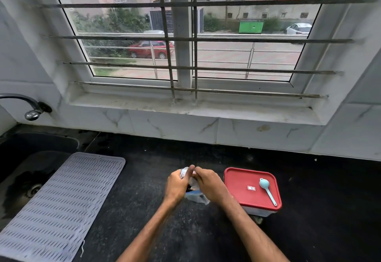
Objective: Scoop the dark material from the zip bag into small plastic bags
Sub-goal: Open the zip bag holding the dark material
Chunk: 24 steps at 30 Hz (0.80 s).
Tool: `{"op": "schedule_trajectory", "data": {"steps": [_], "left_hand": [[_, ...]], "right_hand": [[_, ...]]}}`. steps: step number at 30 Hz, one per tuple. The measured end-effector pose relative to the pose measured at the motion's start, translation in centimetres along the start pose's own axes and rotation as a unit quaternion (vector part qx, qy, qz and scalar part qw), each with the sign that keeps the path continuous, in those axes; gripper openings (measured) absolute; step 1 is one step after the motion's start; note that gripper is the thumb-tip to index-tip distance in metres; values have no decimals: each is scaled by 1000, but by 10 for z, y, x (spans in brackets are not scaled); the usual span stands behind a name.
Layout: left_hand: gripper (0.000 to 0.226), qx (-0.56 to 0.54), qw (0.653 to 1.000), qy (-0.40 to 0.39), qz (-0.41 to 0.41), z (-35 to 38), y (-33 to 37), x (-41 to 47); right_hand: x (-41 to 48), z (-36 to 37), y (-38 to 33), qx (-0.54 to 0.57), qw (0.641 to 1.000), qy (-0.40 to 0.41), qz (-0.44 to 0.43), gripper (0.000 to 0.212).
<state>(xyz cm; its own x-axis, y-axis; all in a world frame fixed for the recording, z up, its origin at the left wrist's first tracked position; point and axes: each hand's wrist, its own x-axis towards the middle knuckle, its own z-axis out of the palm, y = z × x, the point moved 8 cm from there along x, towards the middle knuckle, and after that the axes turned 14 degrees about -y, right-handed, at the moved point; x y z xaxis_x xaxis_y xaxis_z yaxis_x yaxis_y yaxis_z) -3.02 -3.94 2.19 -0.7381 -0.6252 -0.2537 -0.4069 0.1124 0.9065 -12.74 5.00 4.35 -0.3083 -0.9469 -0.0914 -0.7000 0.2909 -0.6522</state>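
While our fingertips (190, 168) are pinching the crumpled top of the clear plastic bag (195, 197), our left hand (177, 185) and right hand (210, 185) are curling around it over the black speckled counter (144, 189). Something dark is showing inside, by a blue strip. Just right, a white tub (257, 212) is wearing a red lid (239, 181) that is carrying a pale blue scoop (267, 189). A ribbed grey mat (59, 206) is overlapping the dark sink (41, 144).

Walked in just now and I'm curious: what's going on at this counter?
A person holds a clear plastic bag between the left hand and right hand, fingers pinching near its top, over the black counter. Something dark shows inside. The blue scoop lies untouched on the red lid of a container beside the right hand.
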Motion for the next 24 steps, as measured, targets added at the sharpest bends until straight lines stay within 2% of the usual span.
{"op": "schedule_trajectory", "data": {"steps": [2,3,6,9,14,17,20,24], "left_hand": [[77,7,999,-29,11,-2,-2,6],[73,26,998,-61,17,0,-1,8],[39,93,984,-152,23,6,2,7],[23,139,979,-147,21,-2,3,5],[35,137,983,-123,7,-1,3,0],[46,138,986,-99,0,-5,0,-1],[55,130,985,-116,10,-3,-2,-6],[62,133,977,-165,19,8,-1,-14]], "right_hand": [[0,1,1,42,999,17,17,27],[-1,1,4,78,996,30,25,30],[-2,2,13,115,991,43,59,32],[-4,2,15,87,993,41,65,33],[-3,0,9,4,998,23,62,31],[-1,9,5,26,998,-40,40,31],[0,20,6,32,993,-106,25,25],[5,18,13,83,995,-40,42,22]]}}
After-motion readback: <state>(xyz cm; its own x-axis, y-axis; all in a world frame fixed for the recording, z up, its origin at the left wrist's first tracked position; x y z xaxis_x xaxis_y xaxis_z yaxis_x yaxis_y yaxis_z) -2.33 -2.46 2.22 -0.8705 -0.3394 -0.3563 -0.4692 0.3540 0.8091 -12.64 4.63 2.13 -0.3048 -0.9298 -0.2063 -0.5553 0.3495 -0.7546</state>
